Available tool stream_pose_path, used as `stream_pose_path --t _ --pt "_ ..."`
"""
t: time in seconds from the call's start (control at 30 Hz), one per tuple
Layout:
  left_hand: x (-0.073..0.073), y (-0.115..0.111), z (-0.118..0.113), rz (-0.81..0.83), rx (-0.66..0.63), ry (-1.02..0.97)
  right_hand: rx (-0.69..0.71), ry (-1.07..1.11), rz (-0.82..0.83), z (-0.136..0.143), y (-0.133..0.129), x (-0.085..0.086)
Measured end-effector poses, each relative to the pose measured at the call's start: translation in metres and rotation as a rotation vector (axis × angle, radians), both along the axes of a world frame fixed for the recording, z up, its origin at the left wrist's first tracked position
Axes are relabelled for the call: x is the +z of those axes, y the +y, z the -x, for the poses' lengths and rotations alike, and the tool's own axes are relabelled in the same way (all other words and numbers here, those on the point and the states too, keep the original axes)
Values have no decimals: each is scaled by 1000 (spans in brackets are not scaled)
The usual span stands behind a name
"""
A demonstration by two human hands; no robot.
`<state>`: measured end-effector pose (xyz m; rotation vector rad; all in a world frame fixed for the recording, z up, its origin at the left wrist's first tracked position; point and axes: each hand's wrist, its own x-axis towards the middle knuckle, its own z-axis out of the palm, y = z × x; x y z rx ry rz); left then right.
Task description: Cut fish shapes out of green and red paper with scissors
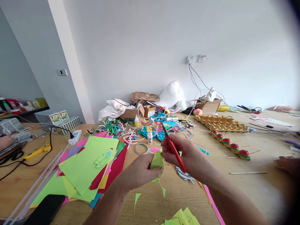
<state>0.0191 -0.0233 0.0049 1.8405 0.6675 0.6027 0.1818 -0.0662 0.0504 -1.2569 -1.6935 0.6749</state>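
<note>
My left hand (142, 168) pinches a yellow-green paper cutout (157, 163) between thumb and fingers. A narrow strip of the same paper (163, 189) dangles below it. Just to the right, my right hand (179, 150) is closed on red-handled scissors (175, 153), whose blades point up and away from the paper. A small yellow-green scrap (137, 200) lies on the table under my left hand. At the near edge sits a pile of yellow-green paper pieces (182, 218). Grey-blue cutouts (184, 175) lie partly behind my right wrist.
Coloured paper sheets (86, 165), a black phone (47, 210) and a yellow glue gun (38, 150) lie left. A tape roll (141, 144) and glue bottle (150, 137) stand ahead. Egg cartons (220, 123) lie right. Other people's hands show at the left (6, 142) and right edges (288, 164).
</note>
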Motion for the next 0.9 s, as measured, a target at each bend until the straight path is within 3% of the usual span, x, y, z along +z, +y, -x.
stream_pose_path --t 0.17,0.3,0.4,0.57,0.7,0.9 --pt "1 6 4 22 53 -105 -59 162 20 -8 4 -10" --pt "-2 13 5 58 251 -412 -201 436 31 -7 7 -23" --pt "-3 12 1 111 257 -585 -290 649 -47 2 9 -31" --pt "0 5 -8 96 133 -485 -243 781 -44 25 10 -41" --pt "1 1 -10 -32 311 -439 -214 755 -34 40 8 -43" --pt "8 -1 -9 -61 344 -429 -210 707 -23 41 8 -43"
